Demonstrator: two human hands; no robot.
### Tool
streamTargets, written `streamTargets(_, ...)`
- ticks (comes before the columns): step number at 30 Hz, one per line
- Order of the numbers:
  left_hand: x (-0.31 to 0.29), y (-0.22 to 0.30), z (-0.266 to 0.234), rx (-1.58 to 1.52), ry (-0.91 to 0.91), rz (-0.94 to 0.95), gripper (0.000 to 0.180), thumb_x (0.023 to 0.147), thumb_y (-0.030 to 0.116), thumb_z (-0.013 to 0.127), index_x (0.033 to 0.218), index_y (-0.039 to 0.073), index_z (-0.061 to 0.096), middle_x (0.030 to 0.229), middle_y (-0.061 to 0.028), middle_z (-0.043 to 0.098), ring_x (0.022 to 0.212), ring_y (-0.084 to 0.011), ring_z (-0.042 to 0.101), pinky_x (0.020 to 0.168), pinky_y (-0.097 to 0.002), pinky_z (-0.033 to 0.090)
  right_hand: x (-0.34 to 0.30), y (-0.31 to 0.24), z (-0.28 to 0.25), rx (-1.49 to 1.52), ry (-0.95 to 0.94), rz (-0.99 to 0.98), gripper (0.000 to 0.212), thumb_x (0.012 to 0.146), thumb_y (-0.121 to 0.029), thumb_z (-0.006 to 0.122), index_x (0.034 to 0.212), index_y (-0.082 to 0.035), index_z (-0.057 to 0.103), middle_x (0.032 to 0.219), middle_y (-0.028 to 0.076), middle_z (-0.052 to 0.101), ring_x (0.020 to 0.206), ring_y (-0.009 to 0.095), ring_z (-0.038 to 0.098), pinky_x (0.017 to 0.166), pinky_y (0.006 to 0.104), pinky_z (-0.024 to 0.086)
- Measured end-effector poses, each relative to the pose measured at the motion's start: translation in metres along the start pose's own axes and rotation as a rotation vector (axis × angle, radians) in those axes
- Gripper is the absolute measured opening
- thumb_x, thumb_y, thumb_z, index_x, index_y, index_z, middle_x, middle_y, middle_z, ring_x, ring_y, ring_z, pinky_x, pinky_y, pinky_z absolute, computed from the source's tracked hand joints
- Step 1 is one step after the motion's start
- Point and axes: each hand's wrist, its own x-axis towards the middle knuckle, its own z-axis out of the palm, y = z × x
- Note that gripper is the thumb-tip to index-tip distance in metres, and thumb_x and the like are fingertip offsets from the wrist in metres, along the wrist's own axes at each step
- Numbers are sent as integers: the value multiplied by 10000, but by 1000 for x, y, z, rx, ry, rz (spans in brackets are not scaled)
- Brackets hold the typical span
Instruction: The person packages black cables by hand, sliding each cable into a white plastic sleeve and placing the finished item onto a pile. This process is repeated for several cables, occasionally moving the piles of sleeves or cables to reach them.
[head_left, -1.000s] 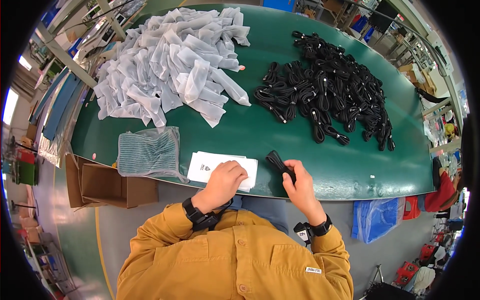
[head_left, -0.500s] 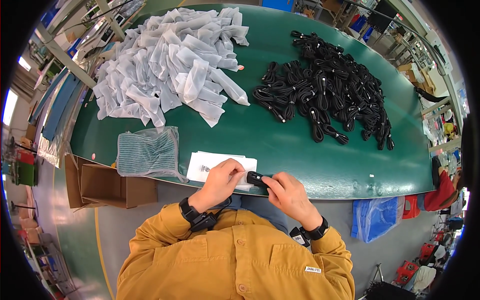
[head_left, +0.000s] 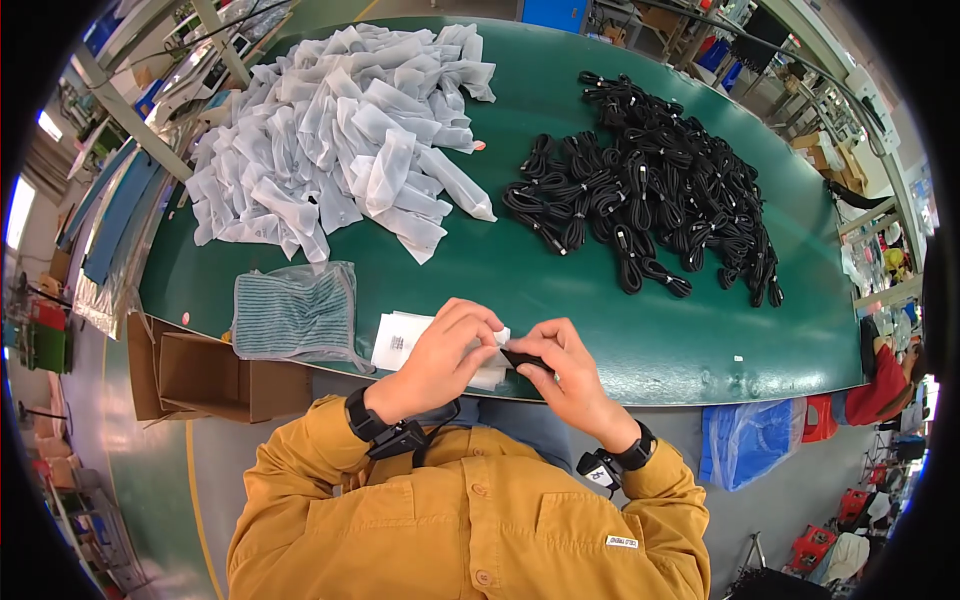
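Close to the table's near edge, my right hand [head_left: 572,372] grips a coiled black cable [head_left: 522,358], its left end against a translucent white bag [head_left: 502,340]. My left hand [head_left: 446,348] pinches that bag by its edge, fingertips nearly meeting those of my right hand. How far the cable reaches into the bag is hidden by my fingers. Under my left hand lies a stack of flat white bags [head_left: 392,342] with small dark print. A big heap of filled whitish bags [head_left: 330,150] covers the far left, and a pile of coiled black cables [head_left: 660,180] the far right.
A clear bag with green-striped cloth [head_left: 295,312] lies at the left on the green table [head_left: 650,345]. Below the edge stand an open cardboard box [head_left: 205,375] and, at right, a blue bin lined with plastic [head_left: 748,440]. Another person's red sleeve [head_left: 878,388] shows far right.
My left hand has moved slightly up and right, fingers now at the cable's end. The cable has tilted and is more covered by my right hand. The view has shifted slightly.
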Motion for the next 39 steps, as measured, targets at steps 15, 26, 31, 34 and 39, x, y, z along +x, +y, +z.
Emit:
streamTargets(15, 72, -5, -72, -523, 223, -160, 104, 988, 143, 587, 946, 49, 573, 1260, -73, 576, 1080, -137, 554, 940, -309, 438, 130, 28, -18, -46, 211, -74, 87, 905, 18, 625, 990, 3, 623, 977, 101, 579, 754, 140, 576, 676, 262, 492)
streamTargets(26, 84, -82, -132, -634, 284, -489, 127, 1000, 155, 567, 990, 30, 579, 1045, -88, 650, 929, -157, 616, 798, -287, 481, 284, 111, 48, -639, -76, 123, 247, 859, -265, 691, 970, -45, 685, 1025, 193, 647, 944, 380, 649, 790, 478, 529)
streamTargets(31, 78, -107, -143, -982, 370, -625, 174, 999, 148, 558, 1023, -24, 558, 968, -146, 639, 895, -223, 650, 810, -339, 537, 300, 130, 74, -691, -198, 128, 258, 831, -279, 692, 961, -57, 671, 1034, 202, 658, 935, 401, 645, 785, 488, 525)
streamTargets(34, 81, -120, -158, -1040, 415, -617, 177, 1003, 155, 556, 1026, -20, 569, 962, -134, 644, 930, -249, 653, 871, -367, 537, 304, 137, 67, -490, -95, 63, 250, 838, -283, 691, 913, -48, 654, 919, 177, 662, 840, 375, 650, 721, 448, 514)
streamTargets(39, 94, -145, -181, -1138, 490, -481, 211, 1024, 160, 523, 1074, -41, 560, 1094, -154, 618, 1011, -289, 660, 954, -395, 530, 335, 88, 48, -323, 125, -141, 245, 850, -265, 700, 899, -34, 637, 734, 122, 638, 726, 327, 653, 646, 404, 496)
